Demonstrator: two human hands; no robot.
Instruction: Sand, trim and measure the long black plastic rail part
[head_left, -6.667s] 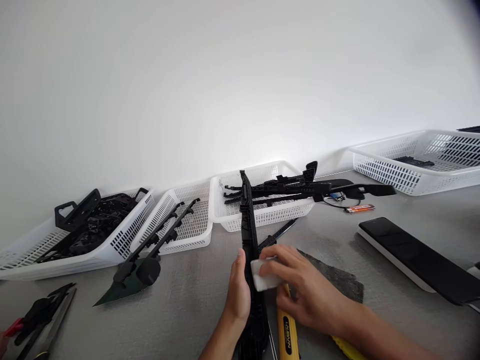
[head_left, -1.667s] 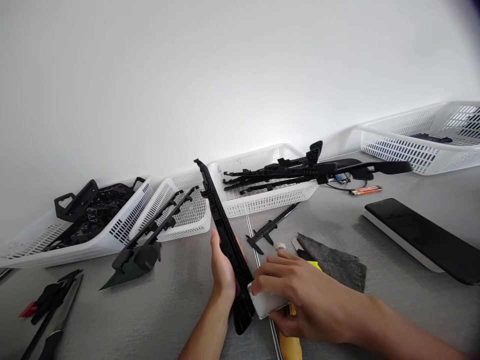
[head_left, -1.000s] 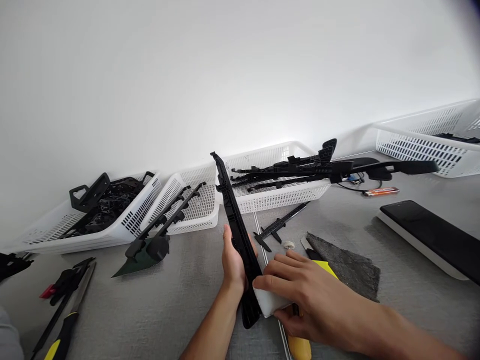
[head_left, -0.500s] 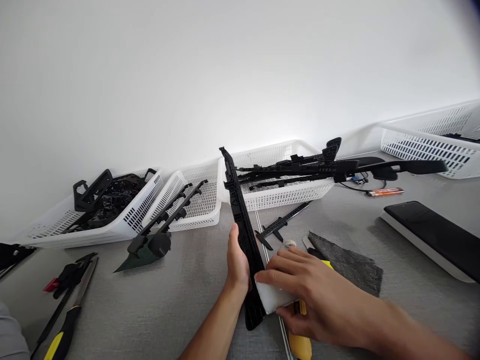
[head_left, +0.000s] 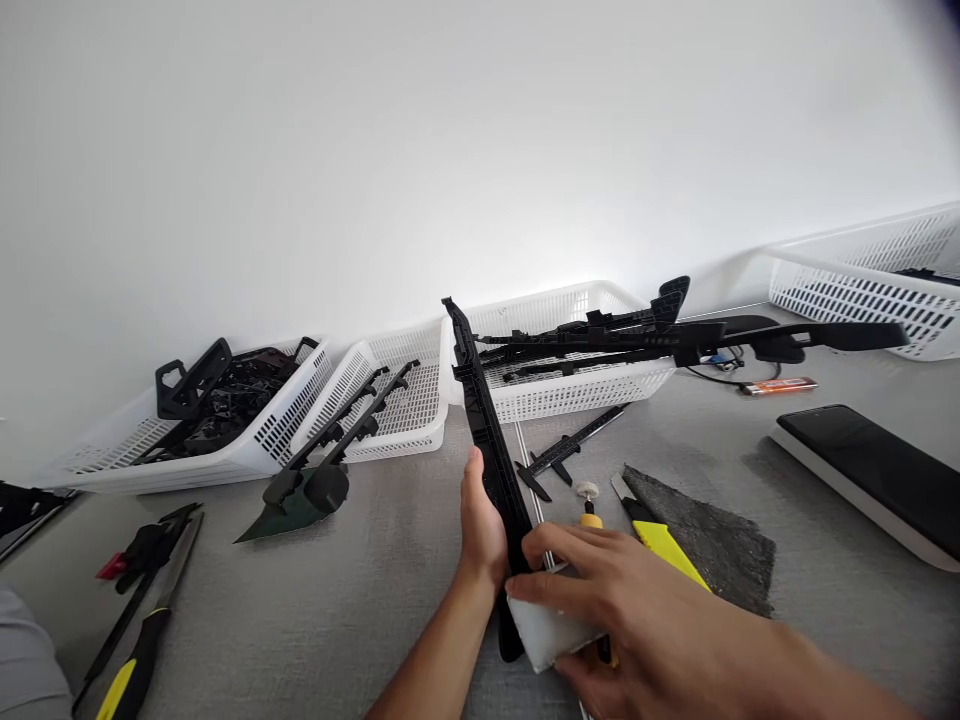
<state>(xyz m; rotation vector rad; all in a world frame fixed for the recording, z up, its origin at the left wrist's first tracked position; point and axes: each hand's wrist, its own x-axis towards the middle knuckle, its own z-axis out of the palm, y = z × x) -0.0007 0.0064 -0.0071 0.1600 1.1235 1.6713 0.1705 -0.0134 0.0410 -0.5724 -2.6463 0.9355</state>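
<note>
The strip [head_left: 487,440] is held tilted above the table [head_left: 315,620]. Far left of it, a black-handled tool [head_left: 146,640] is laid before the left basket [head_left: 187,475]; nearer the strip, two trims [head_left: 328,489] are propped out of the second basket [head_left: 397,443]. The strip's middle is gripped by the left hand [head_left: 484,525], closed around it. The middle basket [head_left: 585,395] is partly hidden by the strip's far end. At the strip's near right edge, a block [head_left: 551,625] is pinched by the half-curled right hand [head_left: 637,610], by which a yellow tool [head_left: 591,520] is mostly covered. Right of the strip are seen a caliper [head_left: 566,448], a cutter [head_left: 667,550] and a mat [head_left: 720,540]; farther right, a slab [head_left: 862,470] and the right basket [head_left: 855,295].
</note>
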